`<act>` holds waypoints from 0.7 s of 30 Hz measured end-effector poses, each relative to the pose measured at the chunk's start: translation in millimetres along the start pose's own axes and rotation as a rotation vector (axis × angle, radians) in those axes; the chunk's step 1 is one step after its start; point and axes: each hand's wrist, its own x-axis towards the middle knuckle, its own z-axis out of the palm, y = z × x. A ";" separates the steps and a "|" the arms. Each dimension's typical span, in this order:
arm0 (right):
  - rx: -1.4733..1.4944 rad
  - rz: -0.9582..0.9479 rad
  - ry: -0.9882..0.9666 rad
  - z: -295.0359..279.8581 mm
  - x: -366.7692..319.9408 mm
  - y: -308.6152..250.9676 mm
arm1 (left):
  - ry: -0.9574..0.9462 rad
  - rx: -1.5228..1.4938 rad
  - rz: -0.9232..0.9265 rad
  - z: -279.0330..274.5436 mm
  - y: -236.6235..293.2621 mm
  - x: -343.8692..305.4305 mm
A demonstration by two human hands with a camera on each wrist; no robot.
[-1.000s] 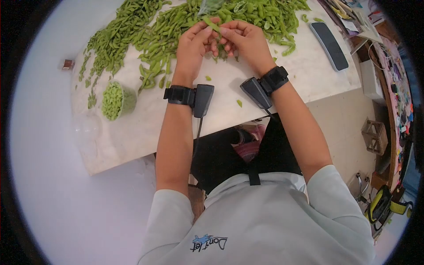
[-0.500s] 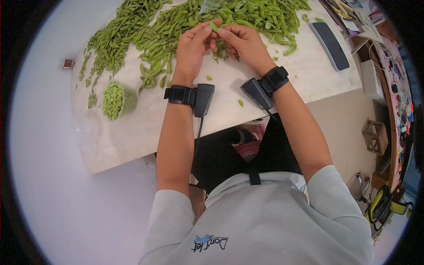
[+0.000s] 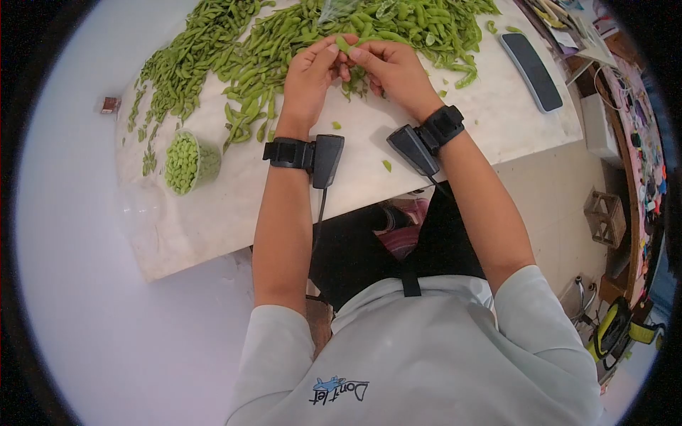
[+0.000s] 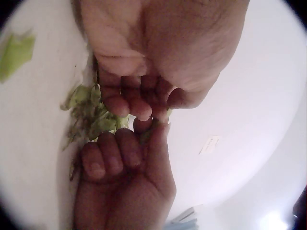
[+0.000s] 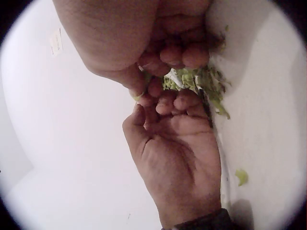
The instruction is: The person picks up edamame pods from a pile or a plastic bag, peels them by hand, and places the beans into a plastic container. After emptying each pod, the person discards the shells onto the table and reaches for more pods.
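In the head view a green soybean pod [image 3: 343, 45] is held between both hands at the near edge of the pile. My left hand [image 3: 305, 85] pinches its left end with thumb and forefinger. The right hand [image 3: 401, 74] pinches the other end, thumb on top. Both wrist views show the two sets of fingertips meeting, the other fingers curled inward and most of the pod hidden. Behind the hands spreads a large heap of green pods [image 3: 249, 67]. To the left stands a clear plastic cup [image 3: 208, 163] filled with shelled green beans [image 3: 182, 160].
A phone [image 3: 533, 73] lies at the table's right side. Clear plastic [image 3: 339, 10] rests on the heap. Small pod bits [image 3: 386, 165] are scattered on the pale tabletop [image 3: 341, 192], whose front edge runs just before the person's lap. A cluttered shelf [image 3: 632, 142] stands at the right.
The right hand's fingers have drawn in around the pod, and the pod has shifted slightly toward the right hand, with less of it showing. Cup and heap stay as they were.
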 end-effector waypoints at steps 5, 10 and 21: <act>-0.061 -0.004 -0.008 -1.3 0.0 1.5 | 0.009 0.056 0.010 -1.5 -3.2 0.2; -0.060 -0.013 -0.009 0.0 -1.5 -1.7 | 0.011 0.135 0.019 2.4 -3.6 -0.6; -0.097 -0.017 -0.025 -1.5 -0.2 2.9 | 0.023 0.230 0.013 7.4 -5.3 -1.1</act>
